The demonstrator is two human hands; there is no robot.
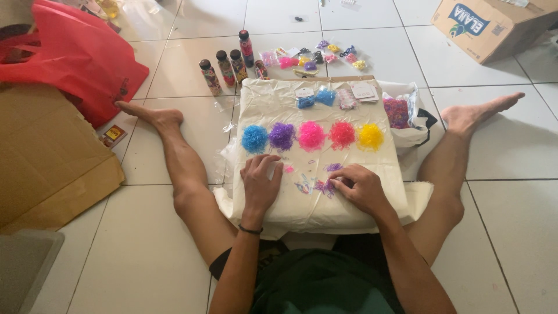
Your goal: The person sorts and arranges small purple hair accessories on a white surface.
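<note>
We sit on the tiled floor with a cream cloth (273, 104) spread over a low surface between our legs, and we judge the step in hand to be sorting small loose bands by colour. Our left hand (260, 185) lies flat and open on the cloth, holding nothing. Our right hand (359, 186) curls its fingertips onto the mixed bands (318, 186), pinching at them; whether one is held we cannot tell. The next move calls for a fine pinch on a single band. Beyond lie five heaps: blue (254, 138), purple (282, 136), pink (311, 135), red (342, 134), yellow (370, 136). Farther off are white paper tags (363, 90), a clear bag (401, 113), patterned bottles (224, 68), a brown cardboard box (488, 26) and a red bag (75, 55).
</note>
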